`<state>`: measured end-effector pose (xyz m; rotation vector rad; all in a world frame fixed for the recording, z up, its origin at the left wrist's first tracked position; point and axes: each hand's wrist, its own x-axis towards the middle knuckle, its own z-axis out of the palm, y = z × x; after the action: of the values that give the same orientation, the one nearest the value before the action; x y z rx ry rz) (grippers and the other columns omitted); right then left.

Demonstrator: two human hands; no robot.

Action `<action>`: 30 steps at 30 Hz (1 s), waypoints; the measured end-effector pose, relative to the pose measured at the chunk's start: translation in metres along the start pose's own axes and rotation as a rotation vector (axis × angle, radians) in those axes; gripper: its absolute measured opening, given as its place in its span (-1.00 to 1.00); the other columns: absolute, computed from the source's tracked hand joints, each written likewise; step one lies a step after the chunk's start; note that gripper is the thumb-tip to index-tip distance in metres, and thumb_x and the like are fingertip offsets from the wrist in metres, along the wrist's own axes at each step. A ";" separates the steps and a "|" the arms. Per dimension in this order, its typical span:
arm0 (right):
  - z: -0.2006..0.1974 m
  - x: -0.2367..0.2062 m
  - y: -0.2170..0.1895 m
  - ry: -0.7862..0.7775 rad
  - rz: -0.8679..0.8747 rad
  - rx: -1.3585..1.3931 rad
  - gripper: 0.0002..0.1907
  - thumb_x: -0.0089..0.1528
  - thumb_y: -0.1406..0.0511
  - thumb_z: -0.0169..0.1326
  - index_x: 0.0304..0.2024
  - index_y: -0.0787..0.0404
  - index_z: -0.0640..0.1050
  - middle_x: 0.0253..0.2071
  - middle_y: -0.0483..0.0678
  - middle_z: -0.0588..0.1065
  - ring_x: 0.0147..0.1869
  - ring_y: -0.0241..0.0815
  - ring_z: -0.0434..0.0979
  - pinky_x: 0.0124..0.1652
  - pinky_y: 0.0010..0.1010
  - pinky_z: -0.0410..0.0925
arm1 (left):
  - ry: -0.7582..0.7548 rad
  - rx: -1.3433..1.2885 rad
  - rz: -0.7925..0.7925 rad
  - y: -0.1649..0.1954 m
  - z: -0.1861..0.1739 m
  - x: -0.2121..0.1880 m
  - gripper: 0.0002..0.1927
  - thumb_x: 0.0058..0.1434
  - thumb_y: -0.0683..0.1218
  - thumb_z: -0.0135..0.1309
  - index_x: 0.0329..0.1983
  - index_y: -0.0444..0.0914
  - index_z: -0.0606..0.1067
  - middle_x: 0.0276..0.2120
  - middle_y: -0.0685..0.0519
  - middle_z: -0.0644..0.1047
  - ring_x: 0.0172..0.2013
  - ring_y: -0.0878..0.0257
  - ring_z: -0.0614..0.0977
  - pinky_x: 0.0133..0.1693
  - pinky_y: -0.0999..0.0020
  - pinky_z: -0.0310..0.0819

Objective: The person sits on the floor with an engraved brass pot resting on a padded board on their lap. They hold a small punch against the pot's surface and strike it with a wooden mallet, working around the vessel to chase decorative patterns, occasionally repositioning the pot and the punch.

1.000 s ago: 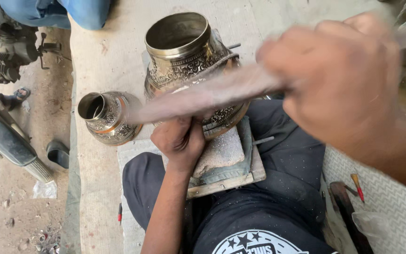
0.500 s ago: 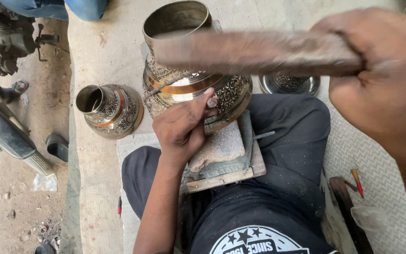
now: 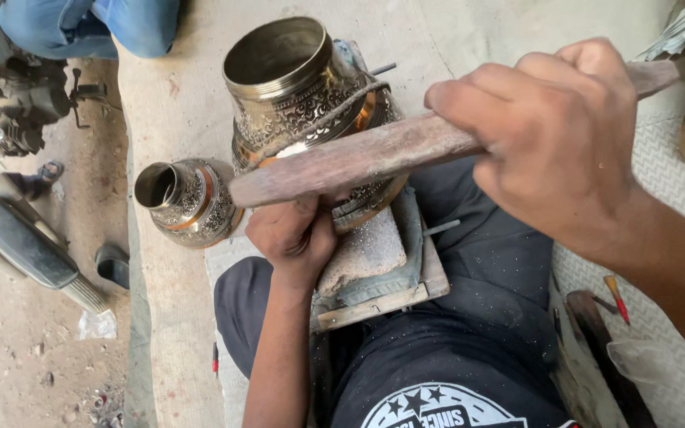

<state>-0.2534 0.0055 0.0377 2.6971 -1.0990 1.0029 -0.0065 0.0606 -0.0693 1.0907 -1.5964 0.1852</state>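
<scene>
While the right hand [image 3: 556,143] grips the wooden mallet [image 3: 358,162] as it did half a second ago, the handle has tilted and dropped, its head now low across the engraved brass vessel [image 3: 295,95]; this reads as a stroke landing or just landed. The left hand [image 3: 291,234] stays clenched at the vessel's lower edge, apparently pinching a small tool that is too hidden to identify. The vessel lies tilted on a padded block [image 3: 366,254] over the person's lap, its open mouth up-left, its surface densely patterned with a coppery band. A smaller brass pot [image 3: 188,198] lies just beside it.
</scene>
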 end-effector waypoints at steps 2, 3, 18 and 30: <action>-0.002 0.004 -0.004 0.019 0.022 0.029 -0.70 0.18 0.50 0.16 -0.09 0.09 0.64 -0.40 -0.14 0.57 -0.40 -0.23 0.53 -0.33 -0.27 0.25 | -0.038 -0.121 -0.041 0.001 0.000 0.002 -0.47 0.04 -0.50 0.01 0.07 -0.30 0.56 -0.29 -0.01 0.67 -0.29 0.26 0.75 -0.14 0.44 0.61; -0.003 0.005 -0.005 0.005 0.003 -0.029 -0.69 0.16 0.50 0.16 -0.09 0.08 0.64 -0.39 -0.14 0.57 -0.41 -0.22 0.51 -0.32 -0.28 0.24 | -0.055 -0.180 -0.067 0.002 0.000 0.002 -0.45 0.07 -0.52 -0.03 0.12 -0.34 0.55 -0.26 0.00 0.68 -0.27 0.28 0.76 -0.13 0.46 0.63; 0.006 -0.008 -0.001 0.047 0.011 -0.253 -0.68 0.17 0.45 0.17 -0.07 -0.01 0.63 -0.37 -0.18 0.59 -0.41 -0.23 0.45 -0.25 -0.10 0.26 | -0.033 -0.020 -0.093 0.008 -0.003 0.002 -0.81 0.07 -0.40 0.17 -0.25 -0.37 0.60 -0.43 -0.09 0.57 -0.44 0.18 0.62 -0.29 0.40 0.48; 0.015 -0.032 -0.012 0.135 0.174 0.095 -0.41 0.08 0.49 0.11 0.13 -0.12 0.53 -0.02 -0.21 0.60 -0.18 -0.28 0.52 -0.12 -0.26 0.15 | -0.168 -0.198 -0.098 0.008 0.019 0.004 -0.75 0.15 -0.41 0.04 -0.12 -0.40 0.58 -0.30 -0.11 0.65 -0.31 0.20 0.72 -0.13 0.43 0.54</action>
<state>-0.2546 0.0291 0.0091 2.5939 -1.3086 1.2742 -0.0250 0.0509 -0.0689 1.0489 -1.6660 -0.1312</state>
